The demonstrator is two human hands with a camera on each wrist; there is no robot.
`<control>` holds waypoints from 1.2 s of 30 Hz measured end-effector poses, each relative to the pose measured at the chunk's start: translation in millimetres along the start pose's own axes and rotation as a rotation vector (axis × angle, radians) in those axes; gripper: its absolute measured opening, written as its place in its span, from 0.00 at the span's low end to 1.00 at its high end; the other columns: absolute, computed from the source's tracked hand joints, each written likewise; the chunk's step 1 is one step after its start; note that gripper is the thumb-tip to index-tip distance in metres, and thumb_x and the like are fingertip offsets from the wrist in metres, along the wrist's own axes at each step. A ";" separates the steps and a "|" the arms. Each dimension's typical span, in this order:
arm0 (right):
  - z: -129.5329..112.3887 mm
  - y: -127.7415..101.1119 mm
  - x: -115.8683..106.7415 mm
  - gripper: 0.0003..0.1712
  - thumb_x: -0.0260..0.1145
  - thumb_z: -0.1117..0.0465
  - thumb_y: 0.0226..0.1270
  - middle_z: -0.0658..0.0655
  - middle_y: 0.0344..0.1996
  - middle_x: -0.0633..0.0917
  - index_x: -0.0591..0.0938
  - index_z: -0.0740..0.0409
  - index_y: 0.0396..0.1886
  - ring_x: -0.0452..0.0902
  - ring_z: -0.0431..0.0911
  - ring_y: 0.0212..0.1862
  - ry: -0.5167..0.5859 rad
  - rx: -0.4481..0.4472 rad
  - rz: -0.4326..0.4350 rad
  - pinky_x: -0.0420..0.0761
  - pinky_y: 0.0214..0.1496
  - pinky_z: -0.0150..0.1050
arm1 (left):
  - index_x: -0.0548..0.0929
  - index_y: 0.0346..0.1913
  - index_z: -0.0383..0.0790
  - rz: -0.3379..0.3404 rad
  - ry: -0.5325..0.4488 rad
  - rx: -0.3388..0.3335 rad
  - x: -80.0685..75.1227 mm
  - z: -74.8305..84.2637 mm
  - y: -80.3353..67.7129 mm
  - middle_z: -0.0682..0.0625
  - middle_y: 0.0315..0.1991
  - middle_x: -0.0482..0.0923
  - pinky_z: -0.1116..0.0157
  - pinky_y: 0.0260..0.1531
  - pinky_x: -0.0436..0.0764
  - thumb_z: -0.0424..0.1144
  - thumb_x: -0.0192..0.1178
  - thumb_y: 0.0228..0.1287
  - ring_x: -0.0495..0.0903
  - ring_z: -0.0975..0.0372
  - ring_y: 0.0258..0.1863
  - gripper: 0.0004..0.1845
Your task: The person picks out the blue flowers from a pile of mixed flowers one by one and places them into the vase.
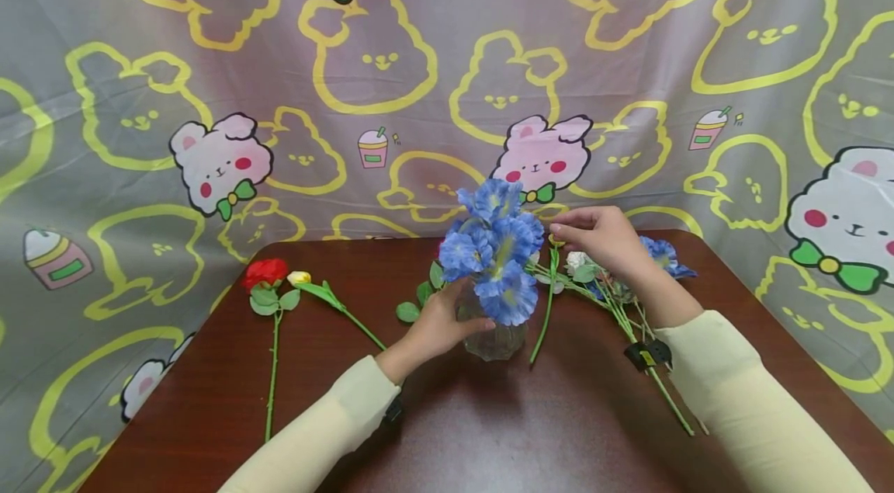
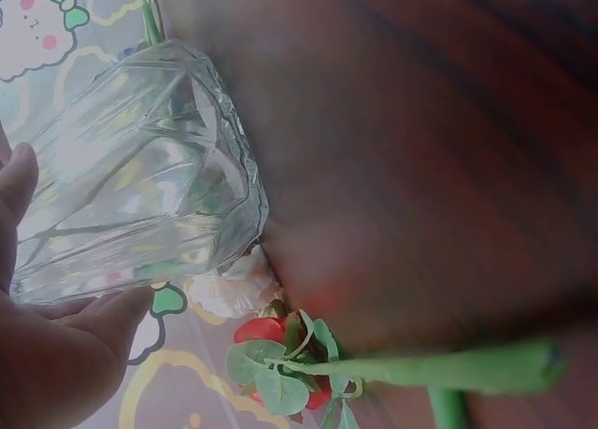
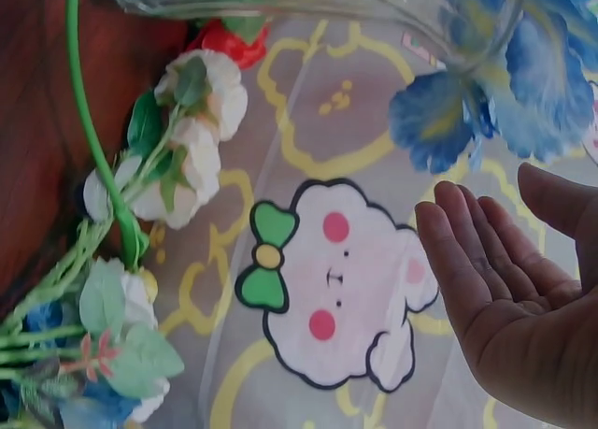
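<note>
Blue irises [image 1: 497,244] fill the top of a clear faceted glass vase [image 1: 499,344] at mid-table. My left hand [image 1: 440,321] grips the vase from the left, its thumb across the front below the petals and its other fingers largely hidden behind. Ribbed glass of the vase [image 2: 140,177] shows beside that hand in the left wrist view. To the right of the blooms, my right hand [image 1: 606,241] is raised with nothing in it. In the right wrist view its fingers [image 3: 467,237] extend towards the blue petals [image 3: 434,121], a small gap apart.
On the left lie a red rose [image 1: 265,273] and a pale yellow tulip [image 1: 299,277] on green stems. Right of the vase are a loose green stem [image 1: 541,330], white flowers [image 1: 578,262] and another blue bloom [image 1: 667,256]. A patterned curtain [image 1: 433,12] hangs behind the table [image 1: 475,439].
</note>
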State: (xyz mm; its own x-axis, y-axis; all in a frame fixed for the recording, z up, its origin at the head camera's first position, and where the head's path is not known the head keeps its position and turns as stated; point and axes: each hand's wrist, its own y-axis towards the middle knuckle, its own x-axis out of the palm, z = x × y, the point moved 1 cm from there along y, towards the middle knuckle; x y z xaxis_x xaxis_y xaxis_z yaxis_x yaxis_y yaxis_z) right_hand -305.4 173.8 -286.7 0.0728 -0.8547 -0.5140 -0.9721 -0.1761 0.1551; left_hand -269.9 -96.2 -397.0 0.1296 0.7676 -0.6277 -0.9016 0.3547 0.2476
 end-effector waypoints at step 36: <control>72.3 -25.8 -82.8 0.29 0.64 0.50 0.69 0.70 0.42 0.85 0.80 0.76 0.51 0.85 0.56 0.39 -0.309 0.174 -0.111 0.84 0.38 0.47 | 0.60 0.72 0.33 -0.011 0.006 0.020 2.5 -4.9 1.4 0.38 0.67 0.67 0.53 0.55 0.76 0.50 0.70 0.58 0.71 0.51 0.63 0.46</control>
State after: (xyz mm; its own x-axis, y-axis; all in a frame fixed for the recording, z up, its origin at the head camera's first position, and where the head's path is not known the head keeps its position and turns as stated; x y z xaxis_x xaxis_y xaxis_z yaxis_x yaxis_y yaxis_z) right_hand -302.5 284.4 -309.1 0.1347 -0.6426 -0.7543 -0.9874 -0.1509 -0.0477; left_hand -272.8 -96.4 -401.8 0.1369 0.7604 -0.6348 -0.8918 0.3736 0.2552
